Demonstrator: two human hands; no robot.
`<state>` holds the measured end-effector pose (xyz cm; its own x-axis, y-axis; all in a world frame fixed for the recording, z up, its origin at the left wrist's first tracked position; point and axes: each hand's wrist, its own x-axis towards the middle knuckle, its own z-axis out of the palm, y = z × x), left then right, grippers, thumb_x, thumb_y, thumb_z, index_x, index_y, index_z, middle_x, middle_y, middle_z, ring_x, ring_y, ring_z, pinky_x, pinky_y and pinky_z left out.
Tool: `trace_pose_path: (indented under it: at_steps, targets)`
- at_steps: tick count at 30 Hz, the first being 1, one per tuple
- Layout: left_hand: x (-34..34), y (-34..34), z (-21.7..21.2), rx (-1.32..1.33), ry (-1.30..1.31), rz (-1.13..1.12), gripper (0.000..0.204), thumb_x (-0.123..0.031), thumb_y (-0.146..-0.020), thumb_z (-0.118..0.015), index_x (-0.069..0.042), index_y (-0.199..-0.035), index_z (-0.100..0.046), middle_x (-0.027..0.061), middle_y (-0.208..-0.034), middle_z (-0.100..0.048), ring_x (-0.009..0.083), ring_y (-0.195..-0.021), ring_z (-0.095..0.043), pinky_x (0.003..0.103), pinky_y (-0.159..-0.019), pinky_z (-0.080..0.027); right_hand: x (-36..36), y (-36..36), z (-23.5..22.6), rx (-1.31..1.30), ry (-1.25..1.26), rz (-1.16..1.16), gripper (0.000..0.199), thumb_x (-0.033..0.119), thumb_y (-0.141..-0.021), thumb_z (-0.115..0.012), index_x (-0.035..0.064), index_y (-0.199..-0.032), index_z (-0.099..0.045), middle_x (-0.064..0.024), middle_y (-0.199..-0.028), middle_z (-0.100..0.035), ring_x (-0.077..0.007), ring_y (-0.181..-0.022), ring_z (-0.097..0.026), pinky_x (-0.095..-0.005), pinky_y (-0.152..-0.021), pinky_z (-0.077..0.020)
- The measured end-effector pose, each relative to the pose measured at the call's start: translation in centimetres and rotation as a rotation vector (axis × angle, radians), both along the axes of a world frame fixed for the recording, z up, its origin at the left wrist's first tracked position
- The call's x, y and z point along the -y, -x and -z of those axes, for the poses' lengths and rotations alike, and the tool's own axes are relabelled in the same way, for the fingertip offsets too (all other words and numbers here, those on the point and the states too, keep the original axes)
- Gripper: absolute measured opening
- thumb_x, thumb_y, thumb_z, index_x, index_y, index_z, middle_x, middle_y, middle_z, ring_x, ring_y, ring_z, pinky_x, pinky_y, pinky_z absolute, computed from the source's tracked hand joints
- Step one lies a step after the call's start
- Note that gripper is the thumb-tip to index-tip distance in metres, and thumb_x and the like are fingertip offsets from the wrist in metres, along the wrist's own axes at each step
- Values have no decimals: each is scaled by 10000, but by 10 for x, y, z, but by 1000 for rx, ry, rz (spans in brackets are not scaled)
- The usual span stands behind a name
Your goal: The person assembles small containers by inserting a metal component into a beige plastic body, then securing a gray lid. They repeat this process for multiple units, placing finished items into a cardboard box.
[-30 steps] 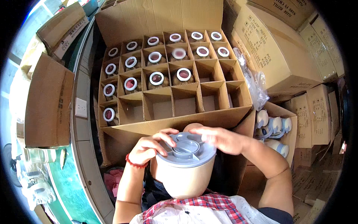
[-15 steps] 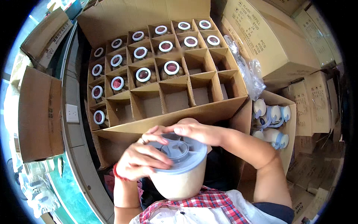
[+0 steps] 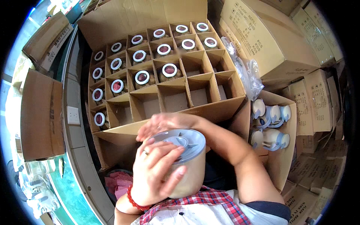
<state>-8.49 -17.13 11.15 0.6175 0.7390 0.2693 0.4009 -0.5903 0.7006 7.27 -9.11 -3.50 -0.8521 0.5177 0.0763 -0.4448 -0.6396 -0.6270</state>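
I see the left hand (image 3: 155,170) clasping the cream jar (image 3: 185,168) across its grey lid (image 3: 183,142). Right hand (image 3: 165,122) cups the lid's far rim. Both sit at the divided carton's (image 3: 225,108) near edge.

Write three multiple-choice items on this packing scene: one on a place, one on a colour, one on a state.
1. Where is the left hand?
A. on the grey lid
B. inside the divided carton
C. on the wall socket

2. What colour is the container body?
A. cream
B. blue
C. black

3. How are the carton's nearest cells?
A. empty
B. filled
C. taped shut

Key: 1 A, its fingers spread over the lid; 2 A, cream wall below the lid; 3 A, bare cardboard shows inside them.
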Motion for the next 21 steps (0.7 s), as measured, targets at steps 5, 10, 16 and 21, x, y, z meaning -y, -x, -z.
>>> trace_pose_path:
  at_steps: [5,10,16,21]
  targets:
    - [-2,3,5,-86,-18,67,196,-177,-834,-683,-89,-1007,-717,15,-1023,-686,222,-1042,-616,435,-1033,-365,9,-1,-2,-48,-86,17,531,374,-998,-500,-57,-1307,-522,-153,-1295,-571,-225,-1222,-528,-320,-1067,-378]
    - [-47,37,29,190,260,462,342,-336,-865,-627,-30,-933,-764,69,-983,-715,301,-1087,-545,516,-1120,-265,40,-27,-47,431,-257,244,497,387,-1031,-420,-11,-1302,-543,-111,-1271,-595,-189,-1183,-544,-314,-1027,-387]
    - [-74,35,89,801,437,754,279,-252,-854,-667,8,-877,-767,112,-919,-734,301,-986,-590,580,-1074,-261,63,-34,-64,824,-657,381,461,377,-1041,-398,27,-1303,-544,-154,-1201,-626,-240,-1110,-595,-326,-971,-436]
    - [-63,42,87,757,475,567,228,-207,-846,-665,5,-832,-747,122,-862,-721,283,-941,-607,531,-1050,-318,53,-36,-51,716,-335,361,439,372,-1032,-441,14,-1233,-595,-104,-1153,-661,-180,-1082,-604,-320,-960,-447]
